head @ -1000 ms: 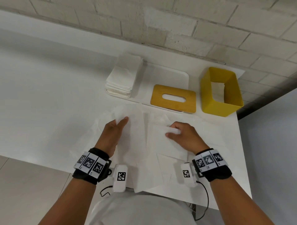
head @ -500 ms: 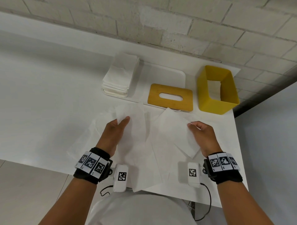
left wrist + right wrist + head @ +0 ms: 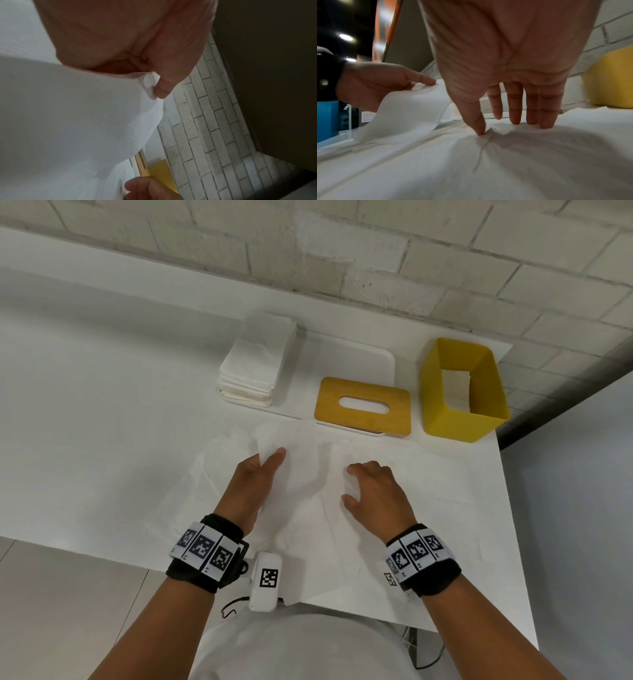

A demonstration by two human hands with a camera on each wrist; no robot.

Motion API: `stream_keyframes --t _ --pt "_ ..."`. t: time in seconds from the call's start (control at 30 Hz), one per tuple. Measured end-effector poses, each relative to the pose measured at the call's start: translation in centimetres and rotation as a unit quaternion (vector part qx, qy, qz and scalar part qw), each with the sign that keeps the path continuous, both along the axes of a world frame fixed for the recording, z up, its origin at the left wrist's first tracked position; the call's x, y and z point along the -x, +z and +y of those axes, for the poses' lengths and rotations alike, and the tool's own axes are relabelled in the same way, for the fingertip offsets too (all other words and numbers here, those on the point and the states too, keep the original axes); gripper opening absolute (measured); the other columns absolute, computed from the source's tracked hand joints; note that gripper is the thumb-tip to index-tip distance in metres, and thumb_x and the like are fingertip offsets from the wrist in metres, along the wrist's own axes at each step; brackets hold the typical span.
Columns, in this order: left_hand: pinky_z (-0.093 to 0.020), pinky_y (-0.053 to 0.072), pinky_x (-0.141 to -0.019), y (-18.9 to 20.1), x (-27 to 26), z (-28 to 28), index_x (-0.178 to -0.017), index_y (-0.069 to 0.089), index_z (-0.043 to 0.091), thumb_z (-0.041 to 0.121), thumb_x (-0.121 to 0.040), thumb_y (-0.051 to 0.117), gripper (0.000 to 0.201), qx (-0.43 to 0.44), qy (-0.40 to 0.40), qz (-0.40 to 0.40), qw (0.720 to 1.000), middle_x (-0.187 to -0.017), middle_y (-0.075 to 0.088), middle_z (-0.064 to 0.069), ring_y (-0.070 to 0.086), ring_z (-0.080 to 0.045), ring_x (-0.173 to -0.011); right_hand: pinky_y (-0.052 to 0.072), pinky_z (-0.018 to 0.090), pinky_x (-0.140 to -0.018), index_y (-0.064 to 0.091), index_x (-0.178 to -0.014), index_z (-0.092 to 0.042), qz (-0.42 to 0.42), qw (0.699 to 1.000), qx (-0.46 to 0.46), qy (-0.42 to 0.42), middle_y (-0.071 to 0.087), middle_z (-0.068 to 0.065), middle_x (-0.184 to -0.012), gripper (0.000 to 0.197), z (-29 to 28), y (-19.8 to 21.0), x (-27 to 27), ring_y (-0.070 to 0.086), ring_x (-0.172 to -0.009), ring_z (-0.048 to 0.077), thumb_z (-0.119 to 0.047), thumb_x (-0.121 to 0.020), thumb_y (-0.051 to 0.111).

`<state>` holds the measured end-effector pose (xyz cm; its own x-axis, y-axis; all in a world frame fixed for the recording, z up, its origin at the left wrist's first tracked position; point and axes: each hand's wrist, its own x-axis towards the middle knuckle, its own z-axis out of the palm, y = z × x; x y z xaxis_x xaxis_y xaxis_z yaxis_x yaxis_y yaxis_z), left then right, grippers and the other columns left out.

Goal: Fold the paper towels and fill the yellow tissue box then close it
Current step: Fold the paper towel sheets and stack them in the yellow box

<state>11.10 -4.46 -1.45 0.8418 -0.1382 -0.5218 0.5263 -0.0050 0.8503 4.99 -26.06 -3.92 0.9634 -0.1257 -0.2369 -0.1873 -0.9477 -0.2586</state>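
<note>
Left hand (image 3: 255, 484): keeps pinching the lifted paper towel (image 3: 291, 460), as before.
Right hand (image 3: 373, 491): let go of its sheet; straight fingertips (image 3: 513, 120) now press the spread towels (image 3: 394, 508).

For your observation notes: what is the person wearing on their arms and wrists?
Both forearms are bare. Each wrist has a black band topped with white tiles bearing black square codes. A white camera block with the same kind of code sits beside the left band, trailing a thin black cable.

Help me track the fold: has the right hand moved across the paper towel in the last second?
Yes. The right hand swung out toward the table's right edge, then came back left; it now presses its fingers on the white paper towel below the slotted wooden lid.
</note>
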Motion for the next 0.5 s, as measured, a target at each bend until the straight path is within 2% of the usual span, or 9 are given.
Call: stream_keyframes --t 0.13,0.2,0.3,0.4,0.5 --pt "-0.044 0.054 -0.102 0.3 -0.1 0.0 -0.118 0.073 0.019 0.040 -0.099 0.062 0.030 0.012 0.007 -0.007 1.000 -0.111 0.078 0.002 0.072 -0.021 -0.109 0.053 0.036 -0.080 0.054 -0.132 -0.015 -0.031 0.998 0.048 0.000 0.057 0.008 -0.120 0.037 0.2 -0.3 0.0 0.051 -0.114 0.027 -0.017 -0.095 0.056" --pt "-0.048 0.054 -0.103 0.4 -0.2 -0.1 -0.117 0.074 0.020 0.041 -0.099 0.063 0.030 0.007 0.008 -0.012 1.000 -0.111 0.078 0.001 0.071 -0.022 -0.108 0.051 0.034 -0.076 0.057 -0.129 -0.012 -0.055 0.997 0.056 0.001 0.058 0.009 -0.116 0.036 0.1 -0.6 0.2 0.053 -0.110 0.027 -0.008 -0.093 0.054" --pt "-0.048 0.053 -0.104 0.6 -0.1 0.0 -0.116 0.074 0.021 0.041 -0.099 0.063 0.029 0.009 0.006 -0.015 1.000 -0.111 0.078 0.002 0.071 -0.021 -0.108 0.049 0.033 -0.073 0.058 -0.128 -0.011 -0.078 0.995 0.056 0.005 0.061 0.010 -0.112 0.037 0.0 -0.9 0.4 0.056 -0.106 0.028 -0.003 -0.092 0.055" --pt "-0.048 0.053 -0.104 0.8 -0.1 -0.2 -0.116 0.074 0.020 0.039 -0.099 0.063 0.027 0.015 0.003 -0.019 1.000 -0.110 0.078 0.002 0.072 -0.021 -0.108 0.048 0.032 -0.073 0.064 -0.121 -0.011 -0.111 0.992 0.005 -0.053 0.068 0.011 -0.105 0.031 -0.6 -0.3 0.1 0.065 -0.097 0.031 -0.004 -0.093 0.054" --pt "-0.048 0.052 -0.106 0.8 -0.3 -0.2 -0.117 0.074 0.020 0.041 -0.100 0.061 0.030 0.017 0.002 -0.022 1.000 -0.111 0.078 0.002 0.071 -0.021 -0.110 0.042 0.023 -0.071 0.072 -0.103 -0.015 -0.184 0.967 -0.102 -0.146 0.072 0.001 -0.087 0.019 -1.6 1.9 -0.2 0.069 -0.085 0.026 -0.006 -0.092 0.059"
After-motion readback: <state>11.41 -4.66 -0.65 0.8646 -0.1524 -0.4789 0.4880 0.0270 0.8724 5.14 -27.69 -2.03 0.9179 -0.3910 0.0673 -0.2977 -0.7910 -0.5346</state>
